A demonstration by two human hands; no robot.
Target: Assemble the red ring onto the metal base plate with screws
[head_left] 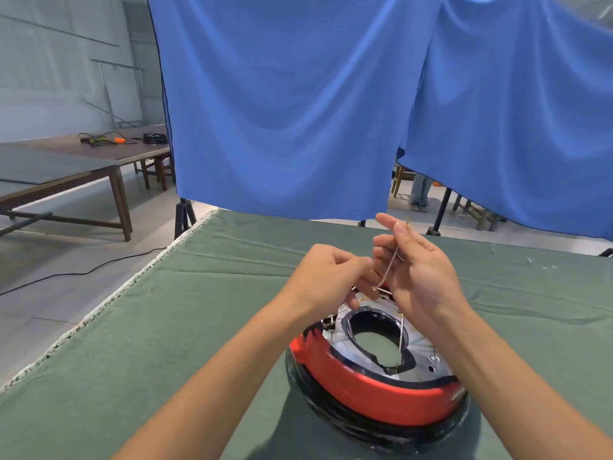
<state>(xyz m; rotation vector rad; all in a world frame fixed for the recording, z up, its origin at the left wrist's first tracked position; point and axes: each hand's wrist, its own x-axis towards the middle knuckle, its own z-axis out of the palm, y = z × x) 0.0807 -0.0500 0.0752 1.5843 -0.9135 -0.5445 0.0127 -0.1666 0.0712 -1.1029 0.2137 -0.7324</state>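
Red ring [371, 390] sits around the metal base plate [418, 350], the pair stacked on a black ring [365, 423] lying on the green table cloth [166, 327], near the front edge of the view. Both hands are raised just above the far rim of the assembly: right hand [421, 277] pinches a long thin screw [391, 260] between thumb and forefinger, screw slanting down to the left. Left hand [328, 277] has fingers curled, fingertips meeting the screw's lower end; blue curtain [298, 111] hangs behind the table.
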